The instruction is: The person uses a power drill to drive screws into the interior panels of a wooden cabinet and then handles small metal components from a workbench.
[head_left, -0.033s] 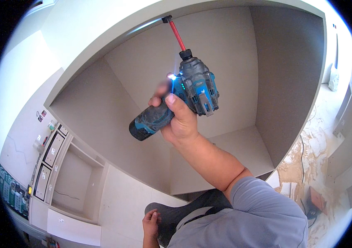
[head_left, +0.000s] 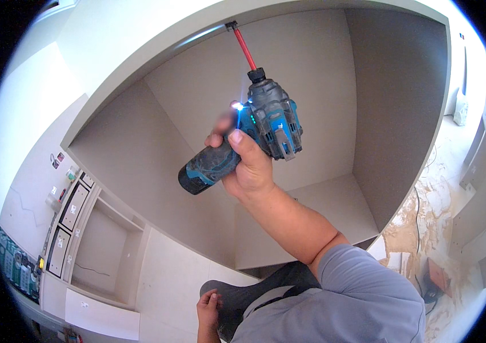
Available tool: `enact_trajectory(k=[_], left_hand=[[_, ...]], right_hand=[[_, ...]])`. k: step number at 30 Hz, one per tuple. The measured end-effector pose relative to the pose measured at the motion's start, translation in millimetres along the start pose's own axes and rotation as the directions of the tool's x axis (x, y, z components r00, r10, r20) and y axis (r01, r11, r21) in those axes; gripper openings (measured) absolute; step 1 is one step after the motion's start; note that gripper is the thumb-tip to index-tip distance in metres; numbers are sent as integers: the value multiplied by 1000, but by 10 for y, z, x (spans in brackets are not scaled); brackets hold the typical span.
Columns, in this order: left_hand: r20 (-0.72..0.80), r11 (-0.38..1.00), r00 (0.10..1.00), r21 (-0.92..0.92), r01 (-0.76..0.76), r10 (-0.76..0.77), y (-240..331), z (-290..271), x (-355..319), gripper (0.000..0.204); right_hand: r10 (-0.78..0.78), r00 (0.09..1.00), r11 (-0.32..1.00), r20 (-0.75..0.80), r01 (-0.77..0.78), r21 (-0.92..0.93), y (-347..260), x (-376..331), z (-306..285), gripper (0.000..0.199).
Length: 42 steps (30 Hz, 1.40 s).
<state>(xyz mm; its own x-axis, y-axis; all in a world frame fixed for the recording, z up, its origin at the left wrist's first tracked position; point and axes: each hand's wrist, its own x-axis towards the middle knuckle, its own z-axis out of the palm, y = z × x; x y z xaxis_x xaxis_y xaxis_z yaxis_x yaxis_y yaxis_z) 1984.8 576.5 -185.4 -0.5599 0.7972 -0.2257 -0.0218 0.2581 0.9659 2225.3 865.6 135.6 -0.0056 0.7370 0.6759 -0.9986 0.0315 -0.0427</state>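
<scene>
My right hand (head_left: 248, 168) is wrapped round the handle of a teal and black cordless impact driver (head_left: 274, 117). Its light is on, and the battery end points down to the left. A long red bit (head_left: 245, 50) runs up from the chuck to a small black piece (head_left: 231, 26) at the underside of the cabinet's top front edge. Low in the picture, my left hand (head_left: 208, 308) hangs by the dark trousers with its fingers curled in. What it holds, if anything, is hidden.
A large open beige cabinet (head_left: 400, 86) surrounds the driver. To the left stands a lower cabinet unit (head_left: 103, 246) with drawers (head_left: 59, 251). Debris and a cable lie on the dusty floor (head_left: 426, 228) to the right, near panels (head_left: 477, 223).
The small black piece at the end of the red bit looks slightly turned. Both hands and the driver stay in place.
</scene>
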Motion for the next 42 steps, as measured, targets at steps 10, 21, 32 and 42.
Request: enact_trajectory(k=[10, 21, 32, 42], left_hand=[[17, 1000, 1000, 17, 8, -8, 7, 36, 48, 26], [160, 972, 983, 199, -125, 94, 15, 286, 100, 25], [493, 770, 838, 432, -469, 234, -32, 2349, 1616, 30], [600, 368, 771, 681, -633, 216, -87, 2857, 2073, 23]], right_hand=[[-36, 999, 995, -24, 33, -93, -56, 8, -25, 53], [203, 835, 624, -511, -513, -590, -1565, -1397, -1762, 45], [148, 436, 464, -888, -823, -327, -2128, -3066, -2115, 31], [257, 452, 458, -854, -835, -304, -2087, -3091, -2070, 32]])
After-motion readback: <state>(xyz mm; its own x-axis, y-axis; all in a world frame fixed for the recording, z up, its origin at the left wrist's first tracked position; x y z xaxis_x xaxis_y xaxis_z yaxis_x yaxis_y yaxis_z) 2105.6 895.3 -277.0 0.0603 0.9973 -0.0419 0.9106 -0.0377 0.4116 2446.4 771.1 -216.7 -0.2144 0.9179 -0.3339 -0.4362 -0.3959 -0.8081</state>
